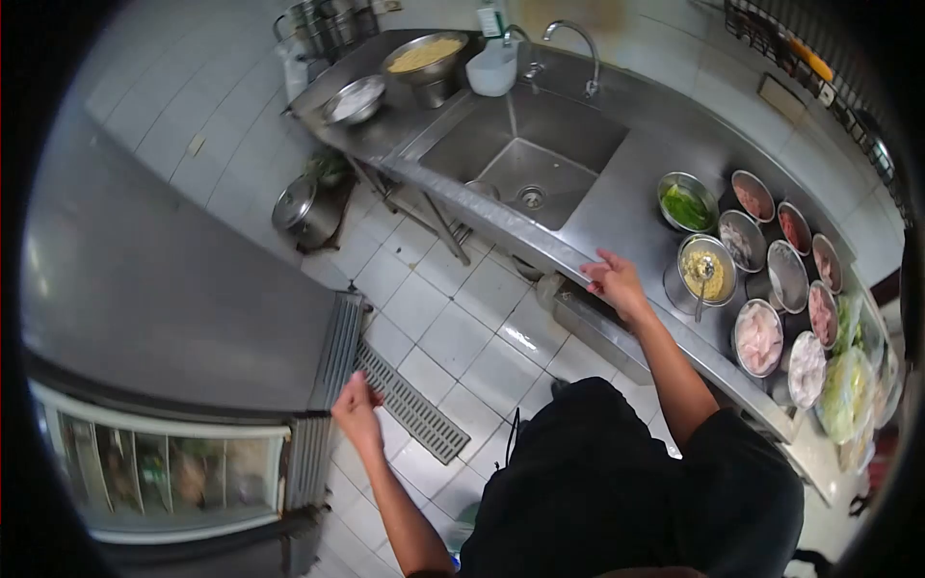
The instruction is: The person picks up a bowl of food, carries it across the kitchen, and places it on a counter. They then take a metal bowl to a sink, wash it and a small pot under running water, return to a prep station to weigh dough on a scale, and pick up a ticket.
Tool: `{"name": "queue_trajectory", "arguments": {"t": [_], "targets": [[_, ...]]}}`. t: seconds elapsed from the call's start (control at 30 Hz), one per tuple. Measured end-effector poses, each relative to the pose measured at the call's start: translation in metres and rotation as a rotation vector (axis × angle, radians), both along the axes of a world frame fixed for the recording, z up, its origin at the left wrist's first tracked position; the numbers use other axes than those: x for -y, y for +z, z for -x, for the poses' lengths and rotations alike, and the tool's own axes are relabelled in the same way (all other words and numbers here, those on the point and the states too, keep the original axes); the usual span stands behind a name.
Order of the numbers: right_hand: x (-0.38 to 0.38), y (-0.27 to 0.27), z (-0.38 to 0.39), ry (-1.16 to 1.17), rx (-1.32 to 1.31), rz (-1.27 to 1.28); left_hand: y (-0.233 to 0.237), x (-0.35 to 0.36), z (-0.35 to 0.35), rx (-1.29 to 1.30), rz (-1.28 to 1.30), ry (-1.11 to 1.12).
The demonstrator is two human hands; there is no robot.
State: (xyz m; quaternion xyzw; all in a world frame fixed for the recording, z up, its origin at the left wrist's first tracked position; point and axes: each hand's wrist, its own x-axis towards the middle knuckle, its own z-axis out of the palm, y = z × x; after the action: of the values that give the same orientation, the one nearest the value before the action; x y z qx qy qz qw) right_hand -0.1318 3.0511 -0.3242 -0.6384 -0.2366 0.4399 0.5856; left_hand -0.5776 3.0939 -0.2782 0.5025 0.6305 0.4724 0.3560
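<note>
My right hand (615,282) rests with spread fingers on the front edge of the steel counter (617,207), just left of a bowl of yellow mix with a spoon in it (708,272). It holds nothing. My left hand (356,409) hangs over the tiled floor beside the corner of a grey chest freezer (173,299), fingers loosely curled and apart, with nothing in it.
A sink (525,159) with two taps is set in the counter. Several metal bowls of raw food (785,275) crowd the right end, with bagged greens (848,385). A floor drain grate (414,409), a pot on the floor (301,204) and bowls on the far counter (424,60).
</note>
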Motion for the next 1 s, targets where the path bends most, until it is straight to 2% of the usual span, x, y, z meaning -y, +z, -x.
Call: {"name": "queue_trajectory", "arguments": {"t": [0.13,0.23,0.4,0.47,0.53,0.6,0.7,0.8,0.87,0.9,0.97,1.0], "targets": [[-0.034,-0.021,-0.056,-0.179,0.090,0.003,0.014,-0.091,-0.104,0.001,0.015,-0.317],[-0.087,-0.016,-0.092,-0.281,0.127,-0.069,0.018,-0.142,-0.158,-0.055,-0.027,-0.481],[-0.212,-0.008,-0.153,-0.322,0.136,-0.118,0.009,-0.214,-0.183,-0.235,-0.032,-0.491],[-0.267,-0.022,-0.186,-0.393,0.175,-0.266,0.009,-0.244,-0.186,-0.295,-0.048,-0.501],[-0.314,-0.014,-0.235,-0.242,0.320,-0.044,0.010,-0.271,-0.199,-0.296,-0.049,-0.503],[-0.354,-0.010,-0.275,-0.272,0.414,0.024,0.004,-0.308,-0.220,-0.288,-0.071,-0.542],[-0.417,-0.029,-0.326,-0.554,0.772,0.211,-0.009,-0.371,-0.265,-0.447,-0.218,-0.728],[-0.454,-0.058,-0.310,-0.638,1.167,0.279,-0.045,-0.438,-0.318,-0.543,-0.158,-0.922],[-0.447,-0.042,-0.314,-0.089,1.114,0.570,-0.074,-0.481,-0.359,-0.645,-0.119,-1.078],[-0.448,-0.035,-0.306,0.418,1.388,0.599,-0.092,-0.501,-0.378,-0.717,-0.148,-1.140],[-0.435,-0.027,-0.274,0.735,1.301,0.550,-0.141,-0.530,-0.413,-0.851,-0.224,-1.278],[-0.432,-0.038,-0.266,0.547,1.137,0.543,-0.172,-0.546,-0.430,-0.941,-0.183,-1.375]]}}
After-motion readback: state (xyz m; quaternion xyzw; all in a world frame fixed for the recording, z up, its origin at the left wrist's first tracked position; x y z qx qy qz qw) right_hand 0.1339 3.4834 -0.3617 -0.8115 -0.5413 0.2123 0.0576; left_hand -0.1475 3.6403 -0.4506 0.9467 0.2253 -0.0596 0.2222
